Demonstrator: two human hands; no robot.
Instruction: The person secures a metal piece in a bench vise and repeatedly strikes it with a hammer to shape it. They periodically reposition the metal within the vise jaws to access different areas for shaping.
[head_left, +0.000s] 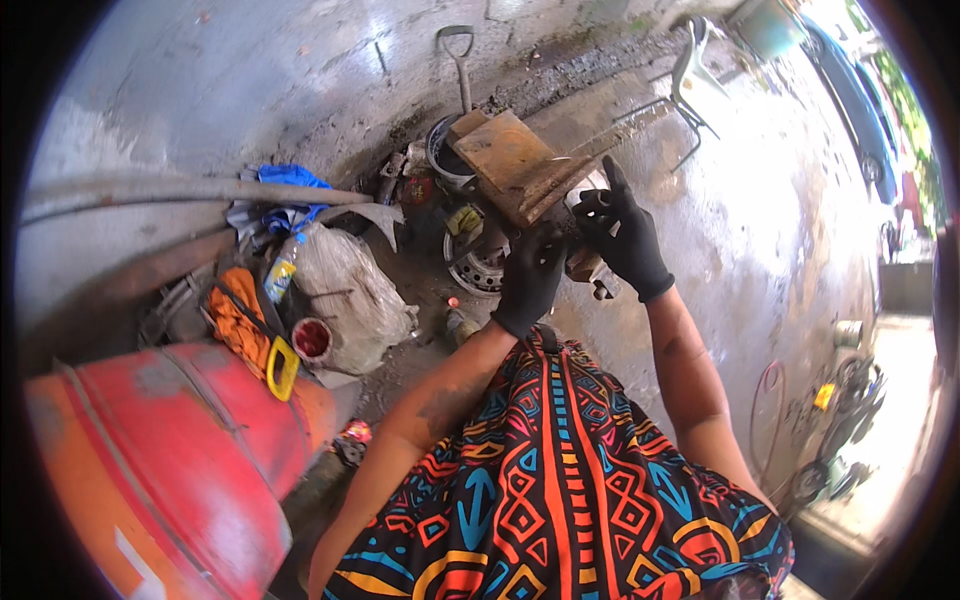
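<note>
— Patterned cloth (560, 480) fills the bottom of the head view, both bare forearms rising out of it. What's up top?

— Left hand (530, 280), black-gloved, curled down onto a rusty metal part (588, 270). Right hand (625, 240) closed round the part's upper end, one finger pointing up.

— Where's the piece sitting?

— Between the gloves, just below a rusty steel block (510, 160), beside an old wheel rim (478, 268).

— Progress?

— I'd say mid-job: still gripped, nothing set aside. Shovel (460, 60) and red drum (170, 450) lie untouched.
</note>
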